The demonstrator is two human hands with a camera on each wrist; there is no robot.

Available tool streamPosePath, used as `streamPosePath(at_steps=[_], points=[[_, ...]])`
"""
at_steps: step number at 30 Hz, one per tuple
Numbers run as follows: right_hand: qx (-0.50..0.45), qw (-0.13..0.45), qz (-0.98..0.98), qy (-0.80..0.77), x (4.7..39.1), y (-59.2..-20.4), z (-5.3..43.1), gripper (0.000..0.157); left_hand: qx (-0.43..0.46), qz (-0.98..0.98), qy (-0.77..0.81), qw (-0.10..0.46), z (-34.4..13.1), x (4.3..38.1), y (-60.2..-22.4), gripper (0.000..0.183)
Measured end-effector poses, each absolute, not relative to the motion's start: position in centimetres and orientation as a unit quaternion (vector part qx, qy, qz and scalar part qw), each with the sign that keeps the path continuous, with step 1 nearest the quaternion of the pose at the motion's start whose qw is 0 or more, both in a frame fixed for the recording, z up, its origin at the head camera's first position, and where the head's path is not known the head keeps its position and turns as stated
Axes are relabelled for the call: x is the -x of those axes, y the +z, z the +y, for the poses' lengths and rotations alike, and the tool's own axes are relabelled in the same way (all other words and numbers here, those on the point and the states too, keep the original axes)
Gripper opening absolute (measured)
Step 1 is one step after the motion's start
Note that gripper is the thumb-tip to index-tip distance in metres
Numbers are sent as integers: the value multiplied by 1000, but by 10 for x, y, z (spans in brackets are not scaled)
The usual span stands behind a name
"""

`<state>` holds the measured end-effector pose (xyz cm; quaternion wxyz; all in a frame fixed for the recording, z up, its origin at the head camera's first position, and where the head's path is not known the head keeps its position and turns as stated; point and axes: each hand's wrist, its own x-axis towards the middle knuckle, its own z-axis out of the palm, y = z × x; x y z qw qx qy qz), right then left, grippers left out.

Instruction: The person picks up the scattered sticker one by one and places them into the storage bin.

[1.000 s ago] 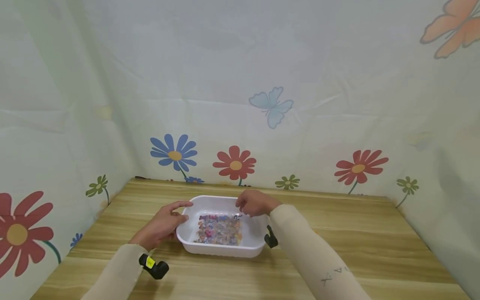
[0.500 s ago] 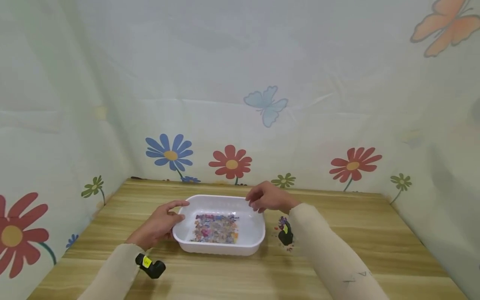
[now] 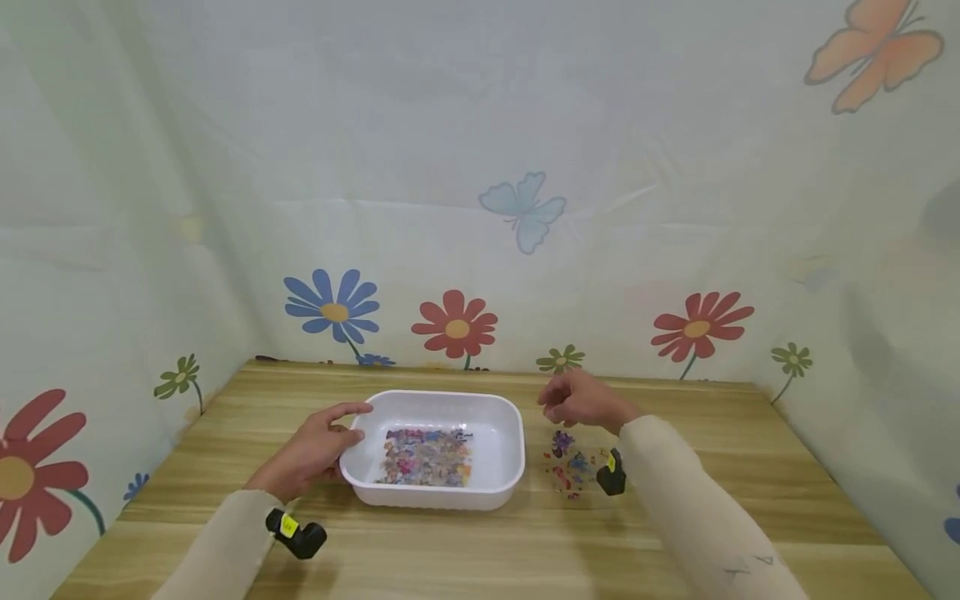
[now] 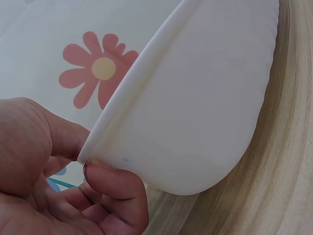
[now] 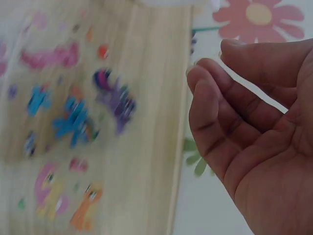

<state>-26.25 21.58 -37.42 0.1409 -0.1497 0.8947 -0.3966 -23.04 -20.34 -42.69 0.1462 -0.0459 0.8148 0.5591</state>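
My left hand (image 3: 318, 443) pinches the left rim of a white plastic basin (image 3: 498, 492); in the left wrist view the thumb and fingers (image 4: 117, 188) grip its lip from both sides. Inside the basin lie clear sheets printed with many small colourful figures (image 3: 427, 458). My right hand (image 3: 588, 400) hovers to the right of the basin, fingers loosely bent and nothing between them. Below it on the table is a clear sticker sheet (image 3: 573, 462). In the right wrist view its purple pony (image 5: 117, 103) and blue pony (image 5: 73, 120) show, slightly blurred.
The wood-grain table (image 3: 420, 550) ends at a pale curtain (image 3: 420, 108) printed with flowers and butterflies, which also closes off both sides. Black wrist cameras sit on the left sleeve (image 3: 225, 542) and right sleeve (image 3: 697, 508).
My right hand has moved right, from over the basin's far right corner to beyond its edge. The sticker sheet on the table has come out from behind the right arm. The left hand keeps its grip.
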Motion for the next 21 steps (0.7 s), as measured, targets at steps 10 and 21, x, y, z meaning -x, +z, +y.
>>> streamPosePath(at_steps=[10,21], points=[[103,95,947,-290,252,-395,250,28,48,816,556,148,-202,229,-429,50],[34,60,974,-215,242,-423,249,23,40,822,550,143,-202,229,-426,50]])
